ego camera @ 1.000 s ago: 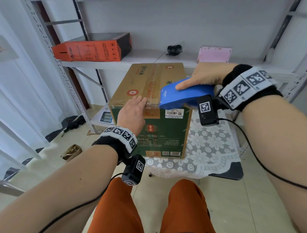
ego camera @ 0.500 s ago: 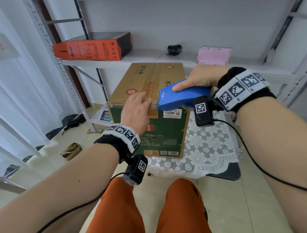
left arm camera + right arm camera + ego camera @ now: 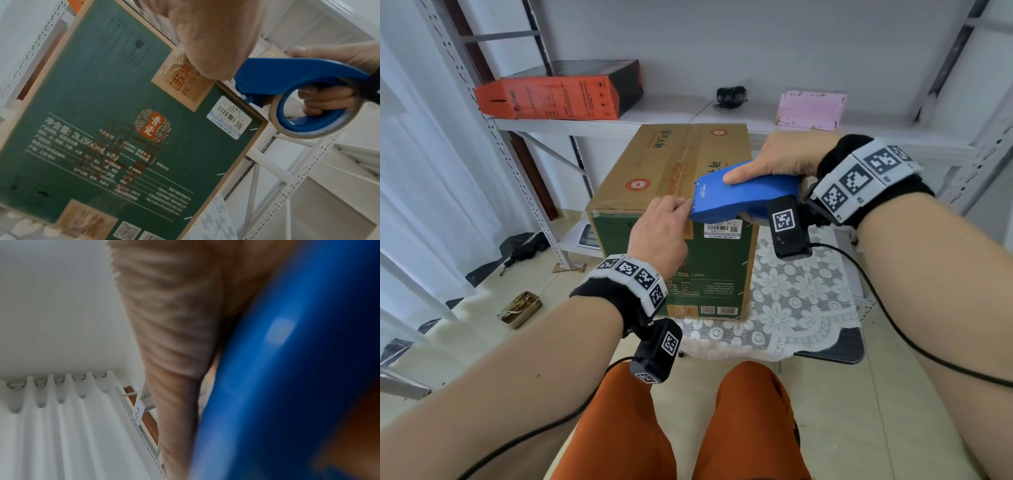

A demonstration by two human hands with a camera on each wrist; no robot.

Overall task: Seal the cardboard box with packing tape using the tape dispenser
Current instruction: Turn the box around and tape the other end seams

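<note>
Here one tape dispenser (image 3: 743,195) (blue) meets one cardboard box (image 3: 671,164).

Support surfaces and their loads. A small counter (image 3: 839,346) draped with a white lace cloth (image 3: 791,301) stands below both hands; the cardboard box (image 3: 709,267) rests directly on the cloth, toward its left part, beneath the left hand (image 3: 659,236) and right hand (image 3: 780,156). Beyond the hands, a white shelf (image 3: 671,114) carries an orange carton (image 3: 551,97) lying on its side to the far left of the left hand, a small black object (image 3: 731,96) between the hands, and a pink box (image 3: 811,109) just beyond the right hand. On the tiled floor (image 3: 859,411), left of the left hand, lies a small brown bundle (image 3: 518,308).
</note>
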